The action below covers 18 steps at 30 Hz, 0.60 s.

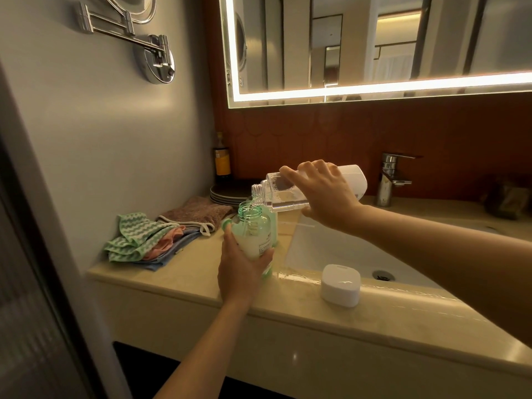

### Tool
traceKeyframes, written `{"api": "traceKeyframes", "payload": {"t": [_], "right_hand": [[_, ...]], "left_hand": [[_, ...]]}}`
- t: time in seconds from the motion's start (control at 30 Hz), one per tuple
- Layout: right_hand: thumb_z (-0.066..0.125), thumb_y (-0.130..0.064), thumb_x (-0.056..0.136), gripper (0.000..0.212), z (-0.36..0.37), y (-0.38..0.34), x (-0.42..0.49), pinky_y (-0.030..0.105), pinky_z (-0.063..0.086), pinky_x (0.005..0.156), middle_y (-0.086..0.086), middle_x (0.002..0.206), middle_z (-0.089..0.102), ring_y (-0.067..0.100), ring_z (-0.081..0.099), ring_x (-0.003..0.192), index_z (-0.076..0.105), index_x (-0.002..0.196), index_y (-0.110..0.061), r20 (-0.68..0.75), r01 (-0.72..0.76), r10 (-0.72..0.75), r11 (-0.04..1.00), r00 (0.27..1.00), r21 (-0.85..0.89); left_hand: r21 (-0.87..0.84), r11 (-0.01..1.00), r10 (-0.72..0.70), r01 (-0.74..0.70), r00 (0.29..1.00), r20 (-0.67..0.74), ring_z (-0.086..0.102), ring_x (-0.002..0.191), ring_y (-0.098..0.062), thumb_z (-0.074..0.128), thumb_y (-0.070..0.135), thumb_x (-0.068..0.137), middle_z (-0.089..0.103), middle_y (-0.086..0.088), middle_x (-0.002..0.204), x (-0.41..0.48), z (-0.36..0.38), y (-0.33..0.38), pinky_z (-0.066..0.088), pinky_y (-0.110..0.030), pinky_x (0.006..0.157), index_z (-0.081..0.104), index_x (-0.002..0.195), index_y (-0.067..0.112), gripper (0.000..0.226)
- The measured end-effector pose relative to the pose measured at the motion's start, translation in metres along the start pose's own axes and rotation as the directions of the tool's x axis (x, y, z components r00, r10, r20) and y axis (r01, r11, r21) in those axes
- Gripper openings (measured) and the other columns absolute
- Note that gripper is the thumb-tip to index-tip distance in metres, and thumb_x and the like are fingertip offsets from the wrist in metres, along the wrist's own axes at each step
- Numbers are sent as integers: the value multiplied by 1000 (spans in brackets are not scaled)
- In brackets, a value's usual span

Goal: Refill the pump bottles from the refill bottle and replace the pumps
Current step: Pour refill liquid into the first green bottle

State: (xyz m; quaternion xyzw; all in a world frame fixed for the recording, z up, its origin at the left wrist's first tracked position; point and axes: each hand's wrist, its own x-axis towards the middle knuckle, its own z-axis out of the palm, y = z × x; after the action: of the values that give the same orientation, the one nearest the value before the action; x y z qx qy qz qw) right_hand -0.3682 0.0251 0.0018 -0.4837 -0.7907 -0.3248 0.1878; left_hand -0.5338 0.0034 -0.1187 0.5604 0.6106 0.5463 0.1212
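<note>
Two hands: both bare, both busy at a bathroom vanity, seen from the person's own head.
Left hand (244, 269): wrapped around the lower body of a green pump bottle (254, 234), steadying it upright on the counter (201, 272) just left of the sink (322, 249).
Right hand (325, 194): clasped over the top of a clear refill bottle (290, 191), which lies tipped almost flat.
Key relation: the refill bottle's long axis runs right to left, base toward the tap (388, 180), neck pointing left and slightly down. Its mouth sits directly above the green bottle's open mouth, close but seemingly not touching.
Liquid: clear fluid pools along the lower side of the refill bottle; whether a stream is falling is hard to tell. The green bottle looks roughly a third full of pale liquid.
Pumps: none is on the green bottle. A second green bottle appears to stand right behind it, mostly hidden.
Nearby: a white cap (341, 285) rests on the front rim of the sink; folded cloths (149, 240) lie to the left, stacked plates (227, 194) behind.
Stage, as a judgement: mid-pour on one bottle, with fitting the pumps yet to come.
</note>
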Motion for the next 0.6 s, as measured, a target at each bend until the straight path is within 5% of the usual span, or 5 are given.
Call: {"api": "traceKeyframes", "payload": {"t": [0.33,0.6], "right_hand": [[67,-26,80,73,7,-2,-4,41,35,100,7,129,47,26,42,116,27,141,-24,-10,-51,52,997,999,65],[73,-34,75,83,18,-11,-13,36,37,98,7,131,48,25,43,118,25,142,-28,65,-219,209,928,976,301]], "left_hand": [[-33,999,1,-1,1000,-2,44,126,-21,77,43,67,43,1,141,0,0,-1,43,-40,96,17,145,24,100],[-184,982,-21,44,992,123,44,125,-20,82,42,60,46,2,138,9,-9,-6,44,-45,99,20,145,28,107]]}}
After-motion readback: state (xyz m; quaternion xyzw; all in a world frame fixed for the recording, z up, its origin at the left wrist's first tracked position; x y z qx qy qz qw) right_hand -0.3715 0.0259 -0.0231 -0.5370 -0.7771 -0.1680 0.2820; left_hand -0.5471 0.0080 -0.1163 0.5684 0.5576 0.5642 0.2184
